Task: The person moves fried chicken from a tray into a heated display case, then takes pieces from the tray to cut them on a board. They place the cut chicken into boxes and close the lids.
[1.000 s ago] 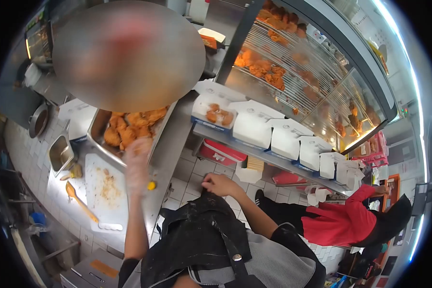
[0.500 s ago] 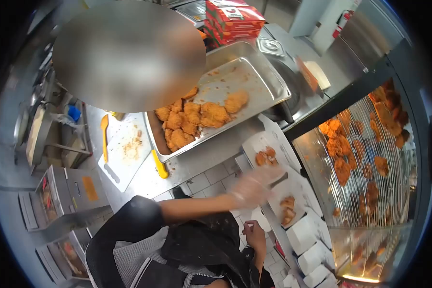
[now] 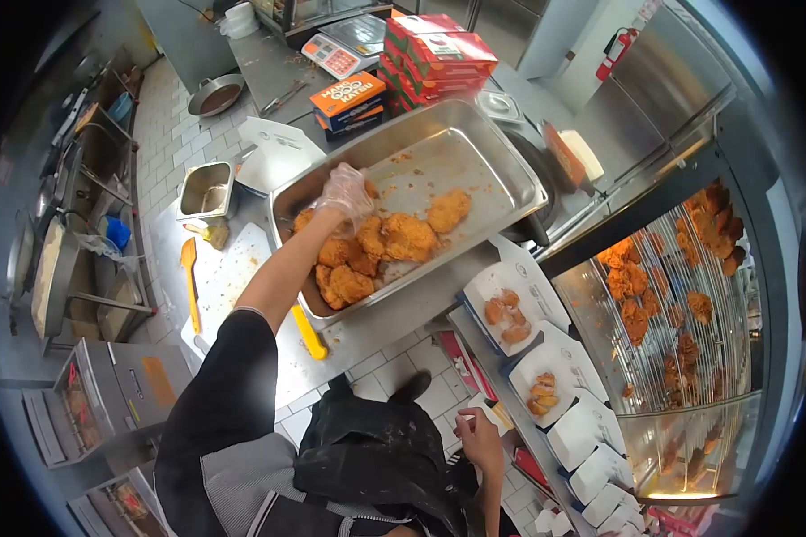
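My left hand (image 3: 345, 195), in a clear plastic glove, reaches into the left end of a large metal pan (image 3: 501, 170). Its fingers curl down on the breaded fried chicken (image 3: 407, 237) piled there; the fingertips are partly hidden by the glove and the pieces. Bare and held near my waist, my right hand (image 3: 480, 438) has its fingers curled in with nothing showing in them. To its upper right, an open white box (image 3: 484, 285) contains several browned pieces (image 3: 508, 313). Another open box (image 3: 546, 353) below it contains smaller sliced pieces (image 3: 543, 394).
More white boxes (image 3: 582, 434) line the narrow shelf. Fried pieces sit on racks in a lit display case (image 3: 681, 322). Left of the pan are a yellow-handled tool (image 3: 309, 336), an orange spatula (image 3: 190, 282) and a small metal container (image 3: 208, 190). Red boxes (image 3: 443, 58) are stacked behind.
My left hand has swung from over the white boxes, up and left, into the metal pan. My right hand stays near my waist. The view has shifted slightly, showing more of the counter behind the pan.
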`<state>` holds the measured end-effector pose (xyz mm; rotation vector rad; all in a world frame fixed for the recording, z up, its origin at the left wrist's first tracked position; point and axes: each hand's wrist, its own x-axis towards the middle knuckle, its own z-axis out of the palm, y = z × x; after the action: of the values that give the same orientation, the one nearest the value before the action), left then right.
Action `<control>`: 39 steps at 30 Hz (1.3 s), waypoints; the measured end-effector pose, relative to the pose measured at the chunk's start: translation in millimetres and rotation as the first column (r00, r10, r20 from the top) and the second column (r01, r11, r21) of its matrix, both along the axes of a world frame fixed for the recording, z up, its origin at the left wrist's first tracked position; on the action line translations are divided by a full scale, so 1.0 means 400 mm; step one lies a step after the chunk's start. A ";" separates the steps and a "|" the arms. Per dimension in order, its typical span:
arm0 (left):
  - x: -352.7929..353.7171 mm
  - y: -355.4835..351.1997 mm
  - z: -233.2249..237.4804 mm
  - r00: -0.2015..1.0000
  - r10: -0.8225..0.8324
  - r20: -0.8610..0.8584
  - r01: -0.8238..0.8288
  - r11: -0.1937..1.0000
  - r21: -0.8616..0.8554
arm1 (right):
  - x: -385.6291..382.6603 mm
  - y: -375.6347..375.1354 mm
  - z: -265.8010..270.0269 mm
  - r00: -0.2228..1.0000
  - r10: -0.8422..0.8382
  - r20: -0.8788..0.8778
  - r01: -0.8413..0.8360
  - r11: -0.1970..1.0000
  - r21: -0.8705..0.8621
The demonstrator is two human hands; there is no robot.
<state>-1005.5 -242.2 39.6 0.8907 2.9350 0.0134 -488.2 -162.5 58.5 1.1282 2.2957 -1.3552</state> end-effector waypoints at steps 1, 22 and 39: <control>-0.003 -0.005 0.001 0.997 -0.062 -0.039 0.061 0.998 -0.034 | -0.030 -0.018 0.012 1.000 0.022 0.001 -0.022 1.000 -0.023; 0.390 -0.805 -0.118 0.943 0.257 -0.213 -0.147 0.893 0.426 | -0.710 -0.559 -0.232 0.784 0.615 -0.087 -0.502 0.710 0.494; 0.466 -0.842 -0.276 0.795 0.564 0.226 -0.428 0.256 0.867 | -0.736 -0.496 -0.107 0.442 0.897 0.021 -0.849 0.410 0.333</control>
<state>-819.1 -578.9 -70.9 -0.1834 3.0281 1.7761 -782.6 -361.0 15.6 -0.2940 2.5907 -0.6562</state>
